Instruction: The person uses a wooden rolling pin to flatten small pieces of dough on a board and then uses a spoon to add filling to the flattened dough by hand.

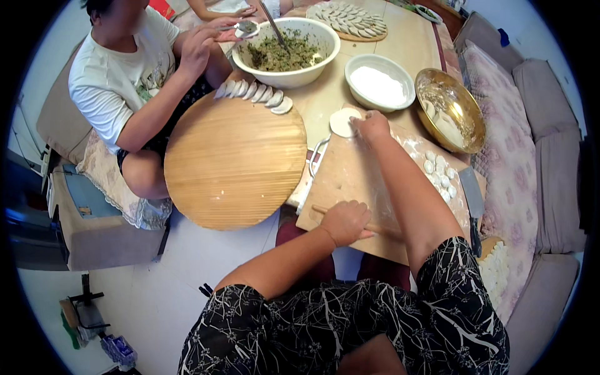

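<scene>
My left hand (346, 221) is closed around a wooden rolling pin (386, 231) near the front edge of a floured wooden board (344, 178). At the board's far left corner, my right hand (371, 126) pinches the edge of a round dumpling wrapper (343, 123). Several small dough pieces (439, 173) lie on the board's right side in loose flour. Beside them, a cleaver (471, 190) rests along the right edge. A bowl of white flour (378, 86) stands just beyond my right hand.
A round slatted tray (234, 164) holds a row of dumplings (255, 92). Behind it stands a white bowl of filling (300, 77). A gold metal bowl (476, 119) with dough sits at right. Another person (112, 84) holds a wrapper and spoon. More dumplings (349, 18) lie farther back.
</scene>
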Demonstrator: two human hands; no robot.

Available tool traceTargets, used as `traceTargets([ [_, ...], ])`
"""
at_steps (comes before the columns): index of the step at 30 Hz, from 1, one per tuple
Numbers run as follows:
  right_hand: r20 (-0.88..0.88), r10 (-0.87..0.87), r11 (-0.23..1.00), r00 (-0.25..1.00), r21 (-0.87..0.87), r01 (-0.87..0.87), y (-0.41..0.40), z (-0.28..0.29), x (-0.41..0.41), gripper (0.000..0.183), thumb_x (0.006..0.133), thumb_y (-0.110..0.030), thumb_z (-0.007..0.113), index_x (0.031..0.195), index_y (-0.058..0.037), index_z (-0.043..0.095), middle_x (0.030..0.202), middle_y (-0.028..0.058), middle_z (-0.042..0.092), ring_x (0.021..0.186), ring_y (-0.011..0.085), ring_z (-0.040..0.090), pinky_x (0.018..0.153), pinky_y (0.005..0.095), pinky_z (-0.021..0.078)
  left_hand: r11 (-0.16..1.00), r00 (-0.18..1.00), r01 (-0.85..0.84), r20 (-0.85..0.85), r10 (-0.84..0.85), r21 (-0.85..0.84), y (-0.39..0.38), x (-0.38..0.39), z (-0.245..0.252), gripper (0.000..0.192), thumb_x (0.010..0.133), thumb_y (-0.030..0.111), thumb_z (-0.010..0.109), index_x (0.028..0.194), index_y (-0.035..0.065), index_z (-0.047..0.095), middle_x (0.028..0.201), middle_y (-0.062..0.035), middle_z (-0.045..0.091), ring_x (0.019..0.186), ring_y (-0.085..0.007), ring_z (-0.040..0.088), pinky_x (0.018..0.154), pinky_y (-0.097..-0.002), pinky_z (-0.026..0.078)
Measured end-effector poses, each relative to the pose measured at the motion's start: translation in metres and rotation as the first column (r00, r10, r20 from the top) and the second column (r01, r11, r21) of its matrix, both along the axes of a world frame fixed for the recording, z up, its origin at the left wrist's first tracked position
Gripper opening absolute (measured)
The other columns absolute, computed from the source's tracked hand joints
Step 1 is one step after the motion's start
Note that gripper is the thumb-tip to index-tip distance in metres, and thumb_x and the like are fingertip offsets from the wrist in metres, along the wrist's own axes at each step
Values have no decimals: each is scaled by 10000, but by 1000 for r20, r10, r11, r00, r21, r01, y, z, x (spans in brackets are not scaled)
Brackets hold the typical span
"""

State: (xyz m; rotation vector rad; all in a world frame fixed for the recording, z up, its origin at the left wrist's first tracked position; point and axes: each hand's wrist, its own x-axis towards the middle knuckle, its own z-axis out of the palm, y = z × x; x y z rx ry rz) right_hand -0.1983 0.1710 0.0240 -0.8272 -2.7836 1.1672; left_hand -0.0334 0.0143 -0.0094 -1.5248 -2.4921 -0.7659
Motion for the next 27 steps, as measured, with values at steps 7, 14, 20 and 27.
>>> traceTargets([
  [7, 240, 6, 1000, 971, 2, -7, 2, 0, -26, 570, 628, -352, 833, 992, 51, 663, 965, 204, 676, 875, 257, 670, 791, 312, 513, 1000, 999, 16, 43, -17, 18, 0, 2, -2, 355, 644, 389, 726, 741, 90, 561, 751, -58, 525, 705, -235, 560, 599, -353, 459],
  [14, 307, -57, 968, 950, -214, 128, 10, -15, -39, 371, 653, -159, 842, 881, 75, 666, 809, 144, 666, 626, 200, 602, 549, 357, 478, 999, 1000, 24, 18, -25, 41, -1, 1, 0, 347, 660, 392, 712, 731, 89, 557, 746, -56, 514, 701, -227, 548, 603, -337, 452],
  [20, 174, 66, 997, 982, -61, -56, -1, 2, -27, 313, 661, -130, 818, 860, 36, 643, 770, 117, 646, 636, 196, 596, 559, 362, 479, 997, 999, 34, 19, -35, 72, -3, 0, -1, 344, 683, 395, 691, 746, 92, 542, 744, -57, 507, 698, -222, 536, 602, -335, 446],
  [27, -113, 17, 932, 993, -359, -57, 6, 25, -30, 272, 753, -100, 736, 971, -2, 607, 872, 96, 641, 761, 197, 634, 652, 294, 526, 996, 998, 59, 7, -60, 72, -2, -1, 3, 350, 701, 398, 675, 773, 87, 530, 741, -60, 504, 697, -226, 531, 601, -339, 441],
])
